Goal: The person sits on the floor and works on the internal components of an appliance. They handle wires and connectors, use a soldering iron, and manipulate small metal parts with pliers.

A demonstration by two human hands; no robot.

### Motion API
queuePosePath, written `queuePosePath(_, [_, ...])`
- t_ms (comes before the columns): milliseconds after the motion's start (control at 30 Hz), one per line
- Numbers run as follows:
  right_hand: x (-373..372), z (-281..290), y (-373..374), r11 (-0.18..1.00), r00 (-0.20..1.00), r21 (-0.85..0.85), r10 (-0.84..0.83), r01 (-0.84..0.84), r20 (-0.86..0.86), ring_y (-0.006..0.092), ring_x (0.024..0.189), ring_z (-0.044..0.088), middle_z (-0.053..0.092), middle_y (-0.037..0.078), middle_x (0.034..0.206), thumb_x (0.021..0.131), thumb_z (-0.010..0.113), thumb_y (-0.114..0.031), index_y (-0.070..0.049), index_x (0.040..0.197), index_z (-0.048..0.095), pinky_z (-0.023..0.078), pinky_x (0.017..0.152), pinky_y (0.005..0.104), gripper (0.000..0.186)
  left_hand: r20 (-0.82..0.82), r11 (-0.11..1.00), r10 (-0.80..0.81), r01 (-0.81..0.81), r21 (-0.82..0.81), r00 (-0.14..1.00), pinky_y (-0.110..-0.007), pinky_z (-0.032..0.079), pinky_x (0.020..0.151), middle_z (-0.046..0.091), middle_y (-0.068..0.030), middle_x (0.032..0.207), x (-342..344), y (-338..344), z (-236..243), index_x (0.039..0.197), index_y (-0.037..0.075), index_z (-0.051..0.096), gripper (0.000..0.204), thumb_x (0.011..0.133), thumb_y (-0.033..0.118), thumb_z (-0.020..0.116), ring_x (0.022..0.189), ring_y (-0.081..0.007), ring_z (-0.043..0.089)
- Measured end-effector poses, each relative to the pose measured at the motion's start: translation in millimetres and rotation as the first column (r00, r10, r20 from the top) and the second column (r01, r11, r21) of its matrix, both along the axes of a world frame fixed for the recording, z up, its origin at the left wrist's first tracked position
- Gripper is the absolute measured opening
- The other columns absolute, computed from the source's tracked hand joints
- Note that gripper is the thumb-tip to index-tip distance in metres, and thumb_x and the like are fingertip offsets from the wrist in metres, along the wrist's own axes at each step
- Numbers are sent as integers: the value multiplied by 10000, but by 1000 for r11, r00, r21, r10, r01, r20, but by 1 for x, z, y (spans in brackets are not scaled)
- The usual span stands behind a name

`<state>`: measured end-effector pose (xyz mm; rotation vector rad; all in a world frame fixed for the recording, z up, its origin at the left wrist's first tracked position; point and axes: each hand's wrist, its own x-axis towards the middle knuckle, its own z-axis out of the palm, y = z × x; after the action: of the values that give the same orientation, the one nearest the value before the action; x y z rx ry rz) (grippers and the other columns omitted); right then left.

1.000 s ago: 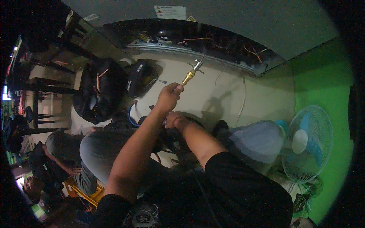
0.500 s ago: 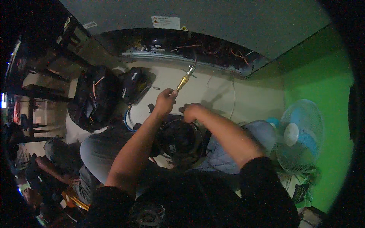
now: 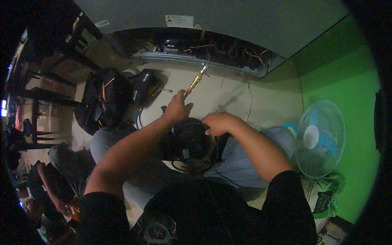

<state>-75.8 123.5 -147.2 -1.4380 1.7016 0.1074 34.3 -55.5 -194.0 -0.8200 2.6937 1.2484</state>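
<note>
A brass coupler (image 3: 197, 79) with a silvery valve end (image 3: 203, 68) slants up toward the open base of a large grey appliance (image 3: 253, 20). A red part shows at the coupler's lower end, above a short dark hose (image 3: 186, 96). My left hand (image 3: 176, 109) is at this hose, its fingers along it and the thumb apart; the grip is partly hidden. My right hand (image 3: 220, 123) is curled closed at the rim of a black, rounded object (image 3: 190, 143) between my legs. What lies in those fingers is hidden. A black cable (image 3: 215, 153) loops around that object.
Thin copper tubes (image 3: 247, 53) show in the appliance's base. Two black bags (image 3: 108, 98) lie at the left on the pale floor (image 3: 171, 77). At the right, a blue and white fan (image 3: 320, 139) stands by a green wall (image 3: 347, 85). Another person (image 3: 49, 183) sits at lower left.
My left hand has slid down off the coupler's lower end, baring the red part. My right hand has moved slightly right and down. The view has shifted a little.
</note>
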Motion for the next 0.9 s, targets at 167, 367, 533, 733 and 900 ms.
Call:
queuePosePath(167, [-9,-6,-5,992,993,-78,-100,95,-65,377,1118,634,668,203,1173,867,707,-308,-21,1182,646,509,962,484,429,36,983,151,-154,101,988,-513,471,966,555,-303,1238,-12,-2,12,1396,63,378,676,853,255,734,1138,-457,578])
queuePosePath(367, [-24,-26,-3,993,989,-59,-110,105,-99,379,1112,636,677,204,1153,866,710,-302,-19,1167,648,509,956,480,417,-34,986,167,-168,-12,985,-518,454,995,481,-306,1288,-6,0,-10,1407,16,327,762,800,183,757,1185,-465,527])
queuePosePath(533, [-20,-34,-6,996,996,-13,-88,88,-24,392,1100,640,682,203,1145,854,715,-296,-25,1165,651,509,948,486,417,-69,976,216,-218,-27,974,-466,479,920,517,-284,1225,1,-5,-19,1392,28,350,732,799,164,757,1113,-380,557])
queuePosePath(733, [-18,-51,-7,986,990,90,-143,143,-8,405,1107,623,651,222,1184,886,702,-316,-21,1230,603,501,936,484,464,40,986,132,-136,100,990,-419,513,834,606,-201,1053,-3,-10,-18,1292,18,457,592,805,169,759,960,-321,627])
queuePosePath(900, [-20,-71,6,984,998,170,-56,59,-21,405,1103,627,654,226,1178,886,694,-333,-14,1215,619,500,933,485,464,27,999,26,-27,35,999,-411,507,742,629,-139,898,-2,-9,-24,1203,20,512,466,831,179,743,799,-270,631])
